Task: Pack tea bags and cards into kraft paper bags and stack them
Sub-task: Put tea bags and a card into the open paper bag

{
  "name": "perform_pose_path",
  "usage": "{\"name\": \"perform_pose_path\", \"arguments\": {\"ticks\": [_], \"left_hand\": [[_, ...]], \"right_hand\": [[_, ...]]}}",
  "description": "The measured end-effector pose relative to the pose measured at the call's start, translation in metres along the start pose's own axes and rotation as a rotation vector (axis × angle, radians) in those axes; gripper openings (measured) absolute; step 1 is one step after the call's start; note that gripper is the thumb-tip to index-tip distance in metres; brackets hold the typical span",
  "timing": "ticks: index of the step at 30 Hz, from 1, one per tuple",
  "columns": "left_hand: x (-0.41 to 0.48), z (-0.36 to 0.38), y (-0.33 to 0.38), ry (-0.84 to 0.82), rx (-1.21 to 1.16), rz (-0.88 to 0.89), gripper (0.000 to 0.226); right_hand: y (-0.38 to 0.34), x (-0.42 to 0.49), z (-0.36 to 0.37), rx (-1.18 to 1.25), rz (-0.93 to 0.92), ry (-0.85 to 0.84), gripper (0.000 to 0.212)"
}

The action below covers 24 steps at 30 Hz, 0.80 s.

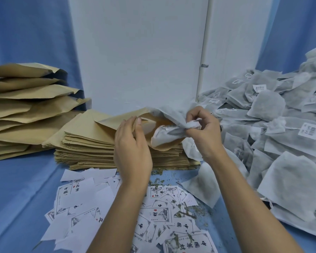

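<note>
Two hands worked at the mouth of one bag [117, 121], the top one of the flat stack [86, 148] near the middle of the counter [16, 189]. The left hand [131, 145] gripped the near lip of that mouth, thumb over the paper, and held it agape. The right hand [202, 132] pinched a tea bag [164, 136] between thumb and fingers, along with a small white slip. Whether that slip was a card or a tag could not be told.

Part of the tea bag lay inside the mouth and the rest was bunched outside it, so the step in hand looked like filling. The next move would likely call for pushing the tea bag fully down with the mouth held wide. If no card had gone in, one would then be needed from the cards [153, 214] strewn along the near edge. Filled bags [26, 110] were piled at the left edge, where this one should be stacked. A heap [281, 125] of tea bags covered the right edge.
</note>
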State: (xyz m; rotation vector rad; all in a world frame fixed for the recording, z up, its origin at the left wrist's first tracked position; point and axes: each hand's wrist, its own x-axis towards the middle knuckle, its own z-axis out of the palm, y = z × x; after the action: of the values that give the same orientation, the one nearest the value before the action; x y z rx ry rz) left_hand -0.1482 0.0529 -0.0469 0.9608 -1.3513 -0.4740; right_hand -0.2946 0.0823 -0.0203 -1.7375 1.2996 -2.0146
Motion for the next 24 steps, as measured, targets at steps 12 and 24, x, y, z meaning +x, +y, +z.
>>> {"name": "perform_pose_path", "arguments": {"ticks": [12,24], "left_hand": [[0.005,-0.001,-0.004,-0.026,-0.078,-0.039,0.042],[-0.004,0.006,-0.002,-0.12,0.018,0.065,0.05]], "right_hand": [[0.0,-0.002,0.007,-0.652,-0.277,-0.099,0.02],[0.003,-0.009,0.029,-0.306,0.116,-0.158,0.035]]}}
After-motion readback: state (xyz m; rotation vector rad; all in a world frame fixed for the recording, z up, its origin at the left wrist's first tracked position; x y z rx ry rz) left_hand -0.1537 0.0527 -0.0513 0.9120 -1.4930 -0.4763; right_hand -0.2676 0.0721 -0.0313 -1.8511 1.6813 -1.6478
